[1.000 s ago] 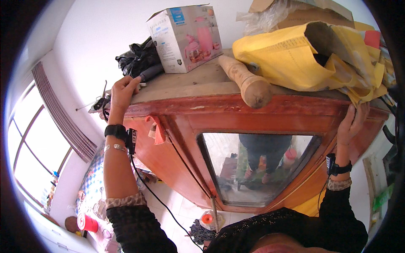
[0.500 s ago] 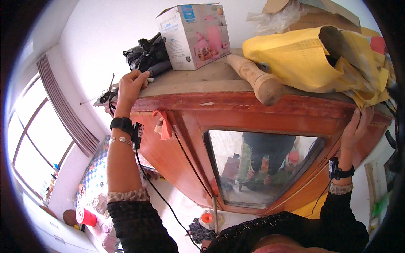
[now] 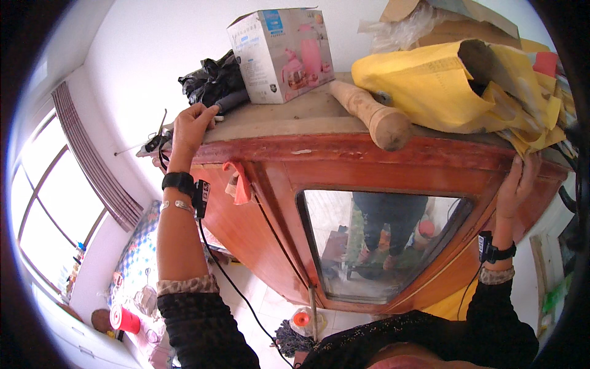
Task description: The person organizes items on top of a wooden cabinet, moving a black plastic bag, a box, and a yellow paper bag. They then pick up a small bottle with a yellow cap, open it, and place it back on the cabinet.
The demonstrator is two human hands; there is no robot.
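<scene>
A reddish-brown wooden cabinet [image 3: 369,154] with a mirror in its door stands before me. At the left of its dusty top, my left hand [image 3: 192,129] is closed, its fingertips against the end of a dark grey cylindrical thing [image 3: 232,100]; what lies inside the fingers is hidden. A black plastic bag [image 3: 212,79] is just behind. My right hand [image 3: 519,184] grips the cabinet's top edge at the right, fingertips beside the hanging corner of a yellow bag [image 3: 418,86]. Between the hands, a pale wooden post-like piece [image 3: 372,117] juts over the front edge.
A printed carton [image 3: 283,58] and brown cardboard [image 3: 473,24] with clear plastic sit on top. A red cloth [image 3: 239,183] hangs at the cabinet's left side. A mop [image 3: 294,337] stands below. Cables trail from both wrist devices. A bed [image 3: 138,258] and window are at left.
Both hands keep their places and holds. The view has shifted very slightly; nothing on the cabinet has visibly been moved.
</scene>
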